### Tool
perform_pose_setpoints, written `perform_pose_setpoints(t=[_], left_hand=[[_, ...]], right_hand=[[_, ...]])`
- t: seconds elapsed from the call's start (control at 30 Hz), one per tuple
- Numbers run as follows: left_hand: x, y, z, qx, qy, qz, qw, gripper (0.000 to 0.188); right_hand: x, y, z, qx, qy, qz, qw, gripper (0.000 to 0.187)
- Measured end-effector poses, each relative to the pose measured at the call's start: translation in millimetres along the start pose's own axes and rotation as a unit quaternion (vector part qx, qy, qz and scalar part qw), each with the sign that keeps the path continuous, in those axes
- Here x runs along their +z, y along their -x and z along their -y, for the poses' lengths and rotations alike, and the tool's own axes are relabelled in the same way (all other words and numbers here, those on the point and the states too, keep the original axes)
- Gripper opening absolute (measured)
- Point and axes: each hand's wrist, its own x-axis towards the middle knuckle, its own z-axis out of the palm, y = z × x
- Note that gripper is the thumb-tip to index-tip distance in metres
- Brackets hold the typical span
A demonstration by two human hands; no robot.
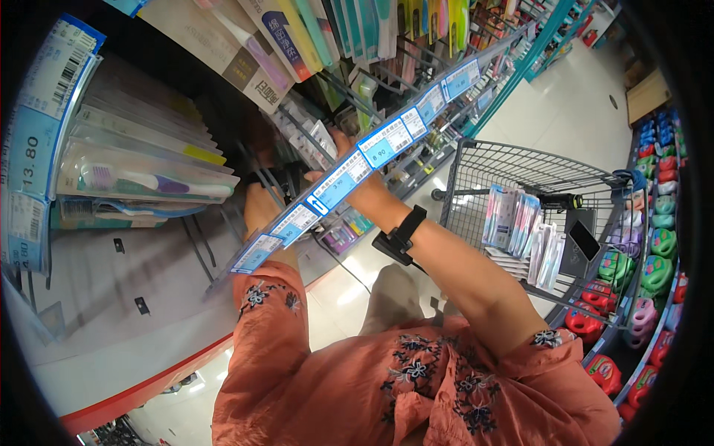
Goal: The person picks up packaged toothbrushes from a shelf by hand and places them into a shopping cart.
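My right hand (361, 192) reaches in behind a slanting strip of blue-and-white price labels (383, 145). A finger and a fingertip show past the strip, beside small white blister packs (309, 137) on metal hooks; whether they grip anything is hidden. A black strap (407, 229) with a device is on my right wrist. My left arm also reaches behind the strip, its forearm (262, 212) showing in part. Dark hooks, a black band and the strip cover my left hand, so its fingers cannot be seen. Packaged toothbrushes (152, 182) hang to the left, close to that arm.
More toothbrush packs (364, 26) hang above on hooks. Bare metal prongs (199, 241) jut out at left over a pale shelf (104, 297). A wire shopping cart (476, 160) stands at right, holding several toothbrush packs (513, 219). Beyond it, shelves hold colourful bottles (658, 273).
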Motion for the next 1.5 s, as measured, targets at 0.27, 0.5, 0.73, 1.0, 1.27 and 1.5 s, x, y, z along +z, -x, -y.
perform_pose_setpoints(t=[0.27,0.5,0.73,1.0,1.27,1.5], left_hand=[[-5,17,-14,0.116,-0.363,0.053,0.923,0.025],[-23,-12,-16,-0.046,0.098,0.038,0.993,0.032],[-62,27,-102,-0.185,0.017,0.102,0.977,0.039],[-28,28,-59,0.030,-0.280,0.117,0.952,0.040],[16,-99,-15,0.165,0.273,-0.081,0.944,0.026],[3,24,-7,0.024,0.111,-0.053,0.992,0.031]], right_hand=[[-5,2,3,0.006,-0.008,0.024,1.000,0.090],[-11,3,17,0.014,0.002,0.042,0.999,0.057],[-18,1,7,0.022,0.024,0.050,0.998,0.052],[-16,1,6,-0.013,0.035,-0.002,0.999,0.052],[-13,9,34,0.051,0.019,0.036,0.998,0.039],[-7,7,16,0.044,0.017,-0.012,0.999,0.044]])
